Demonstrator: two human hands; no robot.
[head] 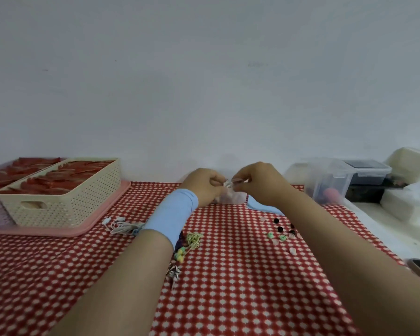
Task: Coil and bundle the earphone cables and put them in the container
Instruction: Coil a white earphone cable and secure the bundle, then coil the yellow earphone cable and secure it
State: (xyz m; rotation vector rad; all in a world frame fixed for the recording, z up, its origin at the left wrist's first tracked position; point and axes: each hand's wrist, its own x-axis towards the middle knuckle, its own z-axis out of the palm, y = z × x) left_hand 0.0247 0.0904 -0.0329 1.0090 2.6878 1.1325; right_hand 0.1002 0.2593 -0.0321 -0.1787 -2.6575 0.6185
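Cream perforated basket (58, 207) on pink tray (58, 232) far left; dark-lidded box (367, 171) far right; red checked cloth (228, 287) over desk.

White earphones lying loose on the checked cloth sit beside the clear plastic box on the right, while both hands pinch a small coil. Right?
Wrong place. The head view shows the white earphones beside the pink tray on the left, not by the clear plastic box. The left hand and right hand do both pinch a small coil.
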